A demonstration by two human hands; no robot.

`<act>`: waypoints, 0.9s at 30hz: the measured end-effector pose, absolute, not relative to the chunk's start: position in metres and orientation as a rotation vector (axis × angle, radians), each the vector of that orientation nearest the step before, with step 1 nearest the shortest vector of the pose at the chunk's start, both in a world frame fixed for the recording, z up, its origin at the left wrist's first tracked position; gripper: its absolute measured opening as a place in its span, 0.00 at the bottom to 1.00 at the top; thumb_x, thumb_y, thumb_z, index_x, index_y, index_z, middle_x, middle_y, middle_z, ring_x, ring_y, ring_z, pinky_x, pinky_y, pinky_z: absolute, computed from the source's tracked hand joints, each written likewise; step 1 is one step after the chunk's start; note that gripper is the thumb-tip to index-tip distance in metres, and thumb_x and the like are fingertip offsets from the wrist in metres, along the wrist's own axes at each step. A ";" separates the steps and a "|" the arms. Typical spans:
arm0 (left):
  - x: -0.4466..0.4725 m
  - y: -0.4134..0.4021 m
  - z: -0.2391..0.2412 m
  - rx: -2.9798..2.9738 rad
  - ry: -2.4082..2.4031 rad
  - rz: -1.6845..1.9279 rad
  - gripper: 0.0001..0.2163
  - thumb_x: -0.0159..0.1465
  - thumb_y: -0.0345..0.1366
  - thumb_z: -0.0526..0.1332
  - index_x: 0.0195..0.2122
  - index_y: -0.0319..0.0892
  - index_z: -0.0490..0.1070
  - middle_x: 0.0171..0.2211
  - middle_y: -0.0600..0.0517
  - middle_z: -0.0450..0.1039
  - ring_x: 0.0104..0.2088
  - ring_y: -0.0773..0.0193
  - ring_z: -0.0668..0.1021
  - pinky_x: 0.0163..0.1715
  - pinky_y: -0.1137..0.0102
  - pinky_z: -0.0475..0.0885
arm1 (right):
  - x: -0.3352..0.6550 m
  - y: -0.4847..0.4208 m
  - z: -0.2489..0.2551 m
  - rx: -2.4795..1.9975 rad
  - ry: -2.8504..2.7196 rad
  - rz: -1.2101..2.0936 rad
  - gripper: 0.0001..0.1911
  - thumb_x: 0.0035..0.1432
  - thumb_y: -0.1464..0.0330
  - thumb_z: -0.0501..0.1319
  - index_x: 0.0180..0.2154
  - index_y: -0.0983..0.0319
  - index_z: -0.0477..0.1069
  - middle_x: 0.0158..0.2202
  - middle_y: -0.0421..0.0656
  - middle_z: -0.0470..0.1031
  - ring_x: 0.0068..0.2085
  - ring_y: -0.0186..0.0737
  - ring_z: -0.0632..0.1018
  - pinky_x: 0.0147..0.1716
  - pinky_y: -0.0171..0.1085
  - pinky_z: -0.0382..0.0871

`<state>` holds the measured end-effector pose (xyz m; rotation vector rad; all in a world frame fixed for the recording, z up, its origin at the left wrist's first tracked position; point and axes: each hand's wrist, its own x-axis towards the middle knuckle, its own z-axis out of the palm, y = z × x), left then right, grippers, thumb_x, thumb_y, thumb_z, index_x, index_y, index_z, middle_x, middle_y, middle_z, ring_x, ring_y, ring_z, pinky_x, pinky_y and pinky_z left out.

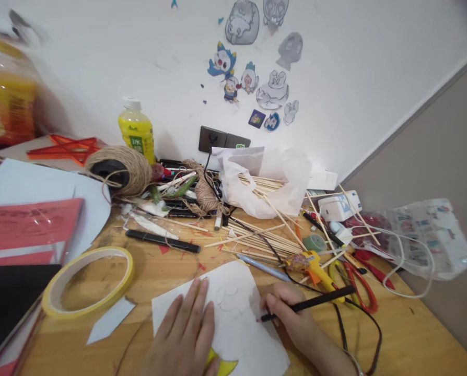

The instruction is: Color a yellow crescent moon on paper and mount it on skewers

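A white sheet of paper (233,318) lies on the wooden table (166,266) near its front edge, with faint pencil lines on it. My left hand (188,331) rests flat on the sheet's left part, fingers stretched out. My right hand (292,318) is closed round a black pen (315,302), whose tip touches the paper at its right side. A yellow scrap (221,368) peeks out from under the sheet below my left hand.
A yellow tape roll (88,282) lies left. Behind: a black marker (163,241), twine spool (119,169), yellow bottle (137,130), wooden sticks (265,237), white bag (265,180), yellow glue gun (315,266), red-handled scissors (359,284). Red and white papers (30,219) lie far left.
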<state>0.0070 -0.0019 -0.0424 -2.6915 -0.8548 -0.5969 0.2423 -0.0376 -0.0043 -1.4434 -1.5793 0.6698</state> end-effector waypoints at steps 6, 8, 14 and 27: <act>0.005 0.005 -0.037 -2.587 -0.731 -0.550 0.25 0.59 0.50 0.56 0.48 0.35 0.72 0.55 0.31 0.68 0.55 0.41 0.71 0.48 0.57 0.68 | 0.250 -0.033 -0.013 -1.419 -1.223 0.746 0.25 0.62 0.50 0.54 0.21 0.60 0.64 0.15 0.34 0.61 0.17 0.32 0.63 0.16 0.31 0.57; 0.005 0.007 -0.033 -2.574 -0.740 -0.557 0.27 0.60 0.54 0.54 0.48 0.34 0.72 0.55 0.31 0.68 0.55 0.42 0.72 0.47 0.58 0.69 | 0.250 -0.032 -0.013 -1.375 -1.188 0.757 0.23 0.61 0.50 0.56 0.23 0.60 0.66 0.16 0.34 0.62 0.18 0.32 0.64 0.17 0.30 0.58; 0.006 0.005 -0.035 -2.550 -0.725 -0.576 0.28 0.58 0.51 0.54 0.51 0.36 0.71 0.55 0.35 0.70 0.54 0.46 0.73 0.46 0.61 0.70 | 0.239 -0.035 -0.006 -1.214 -1.454 0.850 0.11 0.57 0.58 0.64 0.39 0.57 0.75 0.39 0.44 0.76 0.41 0.41 0.77 0.40 0.35 0.70; 0.008 0.002 -0.043 -2.596 -0.765 -0.536 0.31 0.56 0.50 0.56 0.56 0.33 0.67 0.57 0.33 0.66 0.57 0.43 0.69 0.53 0.56 0.60 | 0.233 -0.040 -0.032 -1.344 -1.767 0.682 0.22 0.64 0.53 0.53 0.25 0.61 0.68 0.21 0.39 0.71 0.23 0.33 0.69 0.22 0.30 0.60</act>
